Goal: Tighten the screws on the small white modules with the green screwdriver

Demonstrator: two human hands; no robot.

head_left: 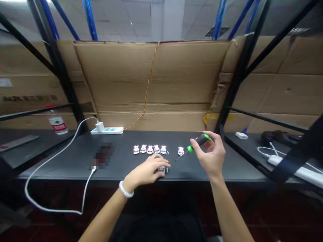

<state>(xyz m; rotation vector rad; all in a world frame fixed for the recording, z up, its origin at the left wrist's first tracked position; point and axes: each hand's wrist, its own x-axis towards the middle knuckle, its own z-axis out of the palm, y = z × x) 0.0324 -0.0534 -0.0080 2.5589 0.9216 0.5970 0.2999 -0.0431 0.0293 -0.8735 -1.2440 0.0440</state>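
My right hand (210, 153) grips a screwdriver (200, 140) with a black and green handle. Its thin shaft slants down to the left, the tip close to the tabletop. Near the front edge, my left hand (150, 169) has its fingers curled round a small whitish-grey part (161, 169), partly hidden beneath them. Beyond that hand stands a row of several small white and purple modules (150, 149). A similar module (181, 151) sits apart to the right, just behind the screwdriver's shaft. A tiny light piece (168, 152) lies by the row's right end.
A white power strip (107, 130) lies at the back left of the dark table (227, 168). From its plug a white cable (50, 208) loops over the front edge to a blurred-out item (102, 156). Black metal posts (233, 80) and cardboard (176, 77) enclose the space.
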